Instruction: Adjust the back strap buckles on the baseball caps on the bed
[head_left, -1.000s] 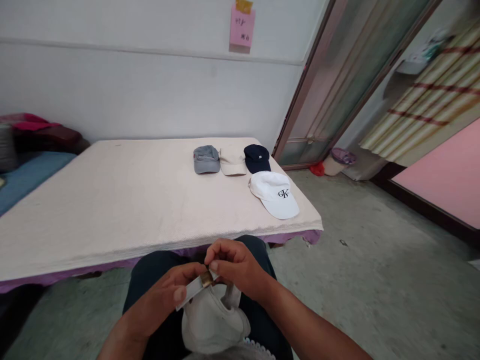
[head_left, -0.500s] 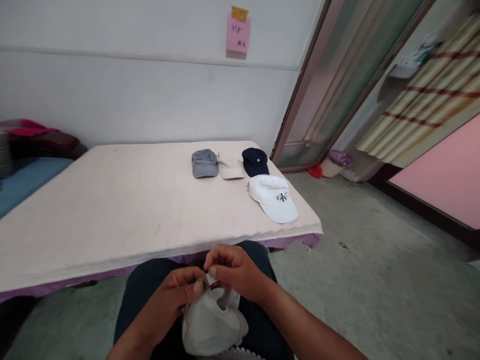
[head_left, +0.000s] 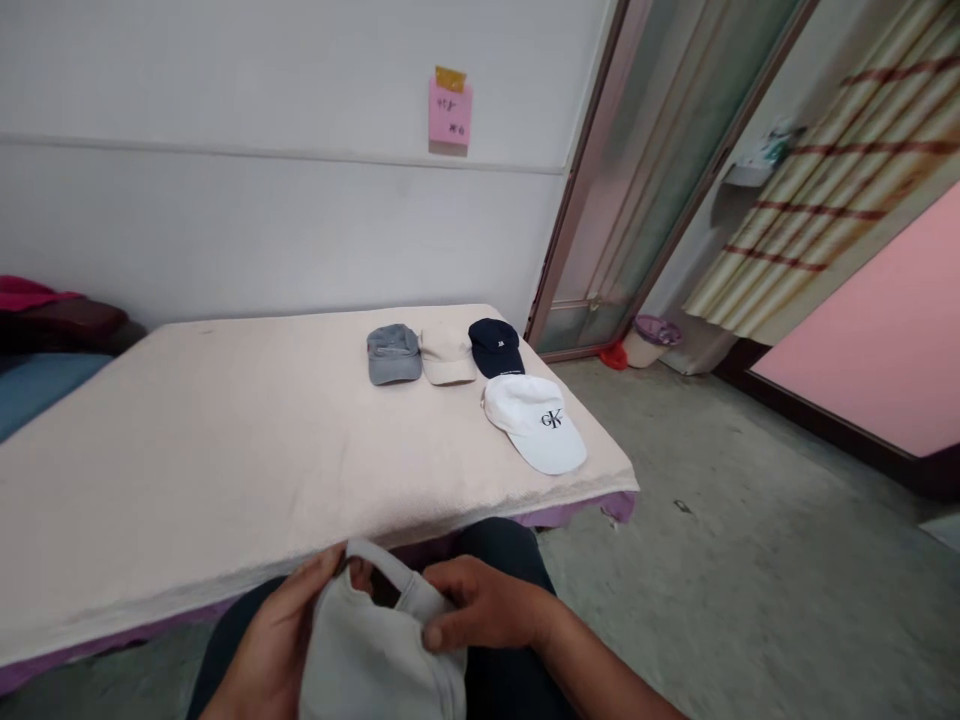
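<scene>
A pale grey cap point(head_left: 375, 660) rests in my lap, its back strap arching up between my hands. My left hand point(head_left: 274, 640) grips the cap's left side with the thumb by the strap. My right hand point(head_left: 484, 605) is closed on the cap's right side, thumb pressed on the fabric. On the table ahead lie a grey cap point(head_left: 393, 353), a cream cap point(head_left: 447, 354), a navy cap point(head_left: 496, 347) in a row, and a white cap with a black logo point(head_left: 534, 423) nearer the edge.
The table point(head_left: 225, 450) has a cream cloth with a purple fringe. A pink note point(head_left: 449, 112) hangs on the wall. A glass door point(head_left: 645, 170) and a small bin point(head_left: 646, 340) are at the right. Bedding point(head_left: 45, 340) lies at the far left.
Both hands left the strap's buckle and spread apart to the cap's sides. The cap turned so its crown faces me and the strap loops upward. The camera tilted left and down.
</scene>
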